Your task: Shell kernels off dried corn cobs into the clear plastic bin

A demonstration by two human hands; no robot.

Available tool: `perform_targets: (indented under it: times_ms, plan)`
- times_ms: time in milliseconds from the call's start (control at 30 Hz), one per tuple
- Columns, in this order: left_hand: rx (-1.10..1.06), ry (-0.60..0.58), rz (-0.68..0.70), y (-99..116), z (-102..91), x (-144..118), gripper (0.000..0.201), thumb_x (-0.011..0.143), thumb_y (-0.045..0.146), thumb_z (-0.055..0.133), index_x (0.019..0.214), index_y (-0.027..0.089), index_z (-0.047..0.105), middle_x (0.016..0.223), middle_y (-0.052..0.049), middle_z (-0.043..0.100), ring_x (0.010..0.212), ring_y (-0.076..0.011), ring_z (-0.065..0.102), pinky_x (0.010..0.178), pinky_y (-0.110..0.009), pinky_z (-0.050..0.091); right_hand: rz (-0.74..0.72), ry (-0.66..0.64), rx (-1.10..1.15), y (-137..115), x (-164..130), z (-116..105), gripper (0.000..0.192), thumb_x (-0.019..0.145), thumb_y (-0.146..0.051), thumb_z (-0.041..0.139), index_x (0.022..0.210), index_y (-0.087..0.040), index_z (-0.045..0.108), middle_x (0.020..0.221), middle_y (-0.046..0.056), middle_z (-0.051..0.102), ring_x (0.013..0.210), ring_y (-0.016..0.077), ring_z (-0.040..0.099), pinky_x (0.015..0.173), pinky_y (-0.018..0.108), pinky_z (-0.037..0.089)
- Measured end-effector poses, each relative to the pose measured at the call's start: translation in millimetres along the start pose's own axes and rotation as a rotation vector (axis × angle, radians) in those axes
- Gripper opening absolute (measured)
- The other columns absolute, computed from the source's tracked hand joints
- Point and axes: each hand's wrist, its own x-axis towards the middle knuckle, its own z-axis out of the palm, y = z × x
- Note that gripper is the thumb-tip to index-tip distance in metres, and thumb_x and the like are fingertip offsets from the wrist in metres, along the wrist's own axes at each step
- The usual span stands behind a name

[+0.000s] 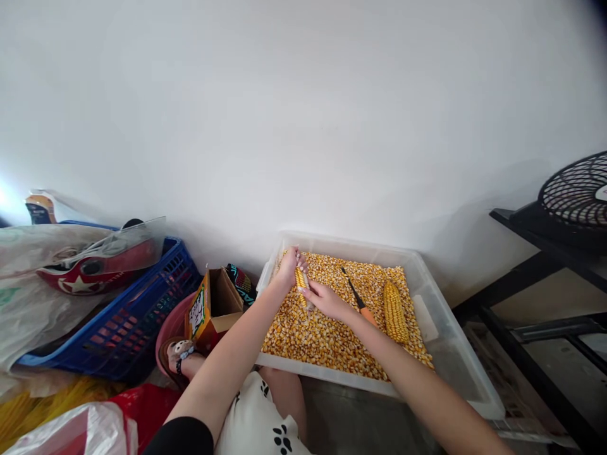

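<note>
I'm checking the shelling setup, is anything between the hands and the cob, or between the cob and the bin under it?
Nothing visible. The left hand and right hand both grip the cob, which hangs directly over the loose kernels in the bin. The knife and second cob lie off to the right.

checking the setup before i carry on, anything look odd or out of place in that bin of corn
One thing: a tool with an orange handle lies loose on the kernels inside the clear bin, close beside the right hand. Otherwise nothing stands out; both hands hold a cob, and a whole cob rests on the kernels.
</note>
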Motion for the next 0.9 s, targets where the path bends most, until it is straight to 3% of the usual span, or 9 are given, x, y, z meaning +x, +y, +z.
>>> perform_targets:
  times_ms: [200, 400, 533, 767, 900]
  plan:
    - [0.045, -0.024, -0.01, 2.1, 2.6, -2.8, 0.03, 0.084, 0.029, 0.037, 0.057, 0.021, 0.027, 0.038, 0.006, 0.023, 0.031, -0.0069, 0.022, 0.037, -0.023, 0.018, 0.04, -0.091, 0.12, 4.9, -0.5, -9.9, 0.038, 0.085, -0.054, 0.043, 0.092, -0.018, 0.055, 0.069, -0.002, 0.05, 0.062, 0.0118, 0.047, 0.056, 0.023, 0.039]
    - [0.16, -0.086, 0.015, -9.4, 6.6, -3.0, 0.028, 0.082, 0.032, 0.041, 0.058, 0.022, 0.032, 0.038, 0.007, 0.026, 0.031, -0.0088, 0.025, 0.035, -0.023, 0.021, 0.147, 0.087, -0.027, 6.2, 2.9, 2.1, 0.038, 0.075, -0.054, 0.059, 0.08, -0.017, 0.052, 0.062, -0.004, 0.045, 0.055, 0.0102, 0.04, 0.051, 0.022, 0.032]
    - [0.176, -0.121, -0.001, -10.9, 7.2, -3.8, 0.029, 0.081, 0.033, 0.043, 0.057, 0.021, 0.031, 0.037, 0.007, 0.025, 0.03, -0.0082, 0.024, 0.034, -0.022, 0.021, 0.062, -0.042, 0.067, 10.1, 3.2, -0.9, 0.037, 0.077, -0.052, 0.057, 0.084, -0.017, 0.051, 0.063, -0.004, 0.046, 0.055, 0.01, 0.04, 0.051, 0.022, 0.032]
    - [0.196, -0.157, -0.013, -7.7, 6.4, -3.7, 0.03, 0.081, 0.034, 0.043, 0.056, 0.021, 0.032, 0.037, 0.007, 0.025, 0.029, -0.0079, 0.024, 0.033, -0.021, 0.021, 0.044, -0.136, 0.104, 11.2, -0.3, -8.9, 0.035, 0.077, -0.052, 0.057, 0.081, -0.019, 0.046, 0.063, -0.005, 0.045, 0.054, 0.0097, 0.042, 0.051, 0.022, 0.035]
    - [0.245, -0.176, 0.01, -10.2, 9.4, -5.7, 0.03, 0.081, 0.035, 0.044, 0.056, 0.021, 0.032, 0.037, 0.007, 0.027, 0.029, -0.0081, 0.026, 0.033, -0.022, 0.023, 0.097, -0.006, 0.03, 9.7, 0.9, -1.1, 0.038, 0.077, -0.055, 0.055, 0.079, -0.018, 0.048, 0.062, -0.004, 0.047, 0.053, 0.0099, 0.043, 0.051, 0.022, 0.035]
